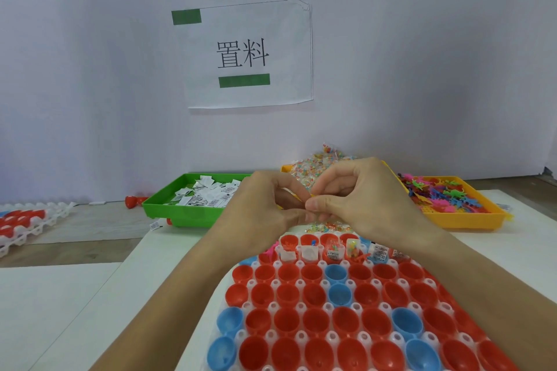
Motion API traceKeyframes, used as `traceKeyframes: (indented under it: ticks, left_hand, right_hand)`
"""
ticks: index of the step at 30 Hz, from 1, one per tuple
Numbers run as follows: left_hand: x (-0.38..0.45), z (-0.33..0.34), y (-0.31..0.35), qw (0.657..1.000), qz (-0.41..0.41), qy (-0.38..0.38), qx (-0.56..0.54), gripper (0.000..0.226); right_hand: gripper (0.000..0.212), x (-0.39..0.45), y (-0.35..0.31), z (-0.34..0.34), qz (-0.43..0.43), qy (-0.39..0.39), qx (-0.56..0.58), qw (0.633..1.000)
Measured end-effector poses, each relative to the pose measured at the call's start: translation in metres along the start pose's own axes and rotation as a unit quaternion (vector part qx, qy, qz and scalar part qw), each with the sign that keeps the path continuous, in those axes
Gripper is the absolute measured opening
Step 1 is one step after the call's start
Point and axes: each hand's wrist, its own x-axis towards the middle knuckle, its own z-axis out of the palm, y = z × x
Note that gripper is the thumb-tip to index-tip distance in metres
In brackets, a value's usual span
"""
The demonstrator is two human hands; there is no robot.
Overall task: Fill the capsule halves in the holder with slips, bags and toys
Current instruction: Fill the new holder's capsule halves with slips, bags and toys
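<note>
Both hands meet above the far edge of the holder, pinching something small and yellowish between their fingertips: the left hand curls round it from one side, the right hand nips it with thumb and forefinger from the other. What the item is cannot be told for sure; it looks like a toy or a bag being worked apart.

Nearest the camera, the white holder carries rows of red and blue capsule halves, most of them bare. Only the far row, just beneath the hands, has slips, bags and small toys in it. A few loose bags lie on the table just beyond that row.

Farther back stand the green tray of slips, a yellow tray of bags largely hidden behind the hands, and the orange tray of toys.

To do this step well, I would separate one single piece cleanly, keep the pinch light, and drop it straight down into the next unfilled half, working along the row so that none is skipped or doubled.
</note>
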Motion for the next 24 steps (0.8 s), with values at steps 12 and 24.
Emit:
traceKeyframes:
  ticks: [12,24]
  left_hand:
    - [-0.001,0.000,0.003,0.993,0.059,0.036,0.093,0.017]
    - [0.005,-0.017,-0.027,0.996,-0.004,0.023,0.091,0.015]
  right_hand:
    - [0.017,-0.001,-0.004,0.002,-0.019,-0.006,-0.039,0.999]
    - [0.012,0.003,0.002,-0.002,-0.014,-0.005,-0.032,0.999]
